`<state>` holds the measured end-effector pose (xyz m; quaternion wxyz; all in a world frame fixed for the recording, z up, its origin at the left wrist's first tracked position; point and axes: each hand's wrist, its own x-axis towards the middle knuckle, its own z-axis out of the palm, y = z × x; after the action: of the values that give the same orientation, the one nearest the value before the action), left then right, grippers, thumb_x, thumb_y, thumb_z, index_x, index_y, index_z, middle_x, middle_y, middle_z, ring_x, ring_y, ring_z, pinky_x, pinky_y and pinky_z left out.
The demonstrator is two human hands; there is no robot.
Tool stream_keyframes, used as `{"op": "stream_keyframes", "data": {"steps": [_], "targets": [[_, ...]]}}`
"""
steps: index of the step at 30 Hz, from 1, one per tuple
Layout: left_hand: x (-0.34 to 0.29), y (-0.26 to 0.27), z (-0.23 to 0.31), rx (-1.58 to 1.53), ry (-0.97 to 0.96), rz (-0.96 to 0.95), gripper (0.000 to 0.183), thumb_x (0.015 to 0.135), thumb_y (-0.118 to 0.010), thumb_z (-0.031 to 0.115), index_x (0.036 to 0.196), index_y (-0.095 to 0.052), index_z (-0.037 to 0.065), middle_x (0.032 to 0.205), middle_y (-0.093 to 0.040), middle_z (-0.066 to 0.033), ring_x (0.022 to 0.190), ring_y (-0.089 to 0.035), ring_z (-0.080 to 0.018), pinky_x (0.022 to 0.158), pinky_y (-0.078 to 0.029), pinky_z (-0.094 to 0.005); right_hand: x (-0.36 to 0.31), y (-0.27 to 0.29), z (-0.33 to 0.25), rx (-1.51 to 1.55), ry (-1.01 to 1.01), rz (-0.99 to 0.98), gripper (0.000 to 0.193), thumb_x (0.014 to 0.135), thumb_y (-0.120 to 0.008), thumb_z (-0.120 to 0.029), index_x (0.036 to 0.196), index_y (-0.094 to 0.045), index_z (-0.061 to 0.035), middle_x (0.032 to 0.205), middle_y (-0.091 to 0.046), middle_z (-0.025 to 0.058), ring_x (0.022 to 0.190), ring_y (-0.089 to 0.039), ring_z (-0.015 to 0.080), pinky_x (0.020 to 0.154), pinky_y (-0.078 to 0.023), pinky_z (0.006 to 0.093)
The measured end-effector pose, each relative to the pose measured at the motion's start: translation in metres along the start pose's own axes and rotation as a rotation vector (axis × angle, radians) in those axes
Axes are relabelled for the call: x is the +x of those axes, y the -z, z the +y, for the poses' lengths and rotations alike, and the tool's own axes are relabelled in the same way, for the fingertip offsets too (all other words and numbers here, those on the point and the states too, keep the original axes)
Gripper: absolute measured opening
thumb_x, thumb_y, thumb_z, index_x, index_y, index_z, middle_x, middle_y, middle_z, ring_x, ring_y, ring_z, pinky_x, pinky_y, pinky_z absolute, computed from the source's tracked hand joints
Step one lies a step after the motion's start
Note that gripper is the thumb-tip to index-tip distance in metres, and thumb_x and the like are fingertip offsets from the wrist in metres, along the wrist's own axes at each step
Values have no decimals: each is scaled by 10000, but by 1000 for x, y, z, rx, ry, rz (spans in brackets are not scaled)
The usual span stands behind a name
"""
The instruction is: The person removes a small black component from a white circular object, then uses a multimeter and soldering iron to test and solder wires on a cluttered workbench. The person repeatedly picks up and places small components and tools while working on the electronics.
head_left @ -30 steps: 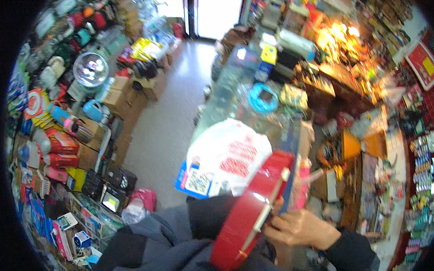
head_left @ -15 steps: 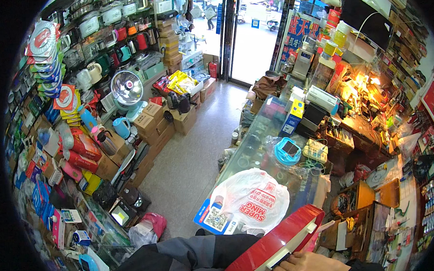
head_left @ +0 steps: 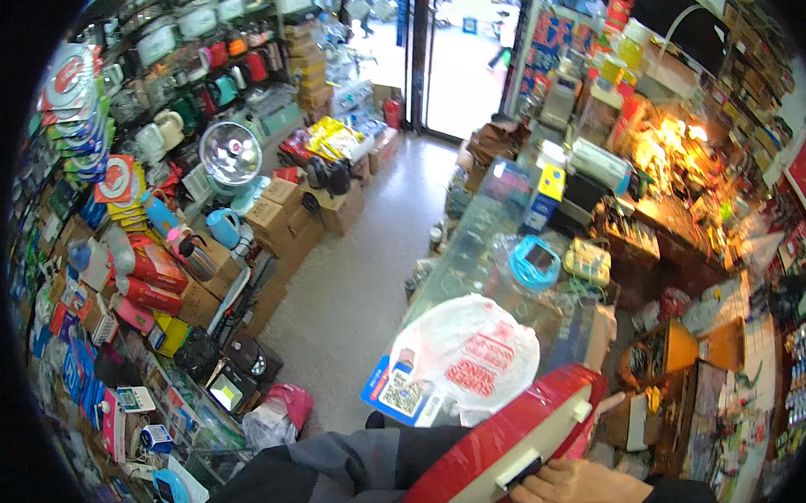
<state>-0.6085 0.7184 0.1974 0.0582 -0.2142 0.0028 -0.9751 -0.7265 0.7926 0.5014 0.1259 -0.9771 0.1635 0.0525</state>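
Note:
My right hand is closed at the side of a round red and cream appliance, its fingers by a dark part on the cream face. The appliance stands tilted on edge, red shell toward the far side. A grey and black sleeve reaches in from the lower left and runs behind it. My left hand is not visible. Just beyond the appliance, a white plastic bag with red print lies on the glass counter. A blue and white card with a square code lies beside the bag.
On the counter are a blue round device, a cream box-shaped item and a blue and yellow box. Left of the grey floor stand cartons and a round heater. A cluttered lit workbench is at right.
The appliance has tipped so that more of its cream face shows, and my right hand has shifted slightly with it. The bag and card appear shifted a little in view.

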Motion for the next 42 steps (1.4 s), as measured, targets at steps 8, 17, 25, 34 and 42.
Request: {"op": "stream_keyframes", "data": {"steps": [8,17,25,34,42], "targets": [[-5,20,-1,-81,-16,-12,463,914,-826,427,1153,-629,82,968,-639,2,996,-659,-173,943,-553,-365,-13,-11,-5,-169,-100,243,378,919,-668,-105,1290,-730,-66,797,-614,-24,678,-635,104,651,-556,254],[-6,14,-4,-74,-39,-11,470,910,-832,421,1164,-628,83,978,-642,-2,1009,-661,-180,944,-559,-371,2,-61,-36,678,-1007,771,111,874,-845,-81,909,-756,-24,714,-748,80,601,-715,119,575,-532,264],[-7,14,-5,-125,6,8,476,906,-837,417,1174,-627,83,986,-644,-5,1022,-663,-186,945,-564,-376,35,-84,-57,1261,-1176,910,105,973,-747,-75,986,-737,28,735,-747,48,644,-667,60,598,-501,229],[-12,6,-1,-180,21,-13,484,902,-843,411,1185,-625,84,995,-647,-9,1036,-665,-192,946,-569,-381,29,-90,-50,1149,-1201,864,77,967,-738,-43,996,-722,27,764,-754,50,694,-672,56,647,-509,243],[-17,-17,4,-215,42,-33,498,894,-855,393,1204,-622,81,1008,-649,-16,1058,-666,-202,950,-580,-396,38,-110,-32,1382,-1139,943,107,1009,-698,-72,1017,-711,33,804,-730,27,713,-635,44,648,-474,223]]}}
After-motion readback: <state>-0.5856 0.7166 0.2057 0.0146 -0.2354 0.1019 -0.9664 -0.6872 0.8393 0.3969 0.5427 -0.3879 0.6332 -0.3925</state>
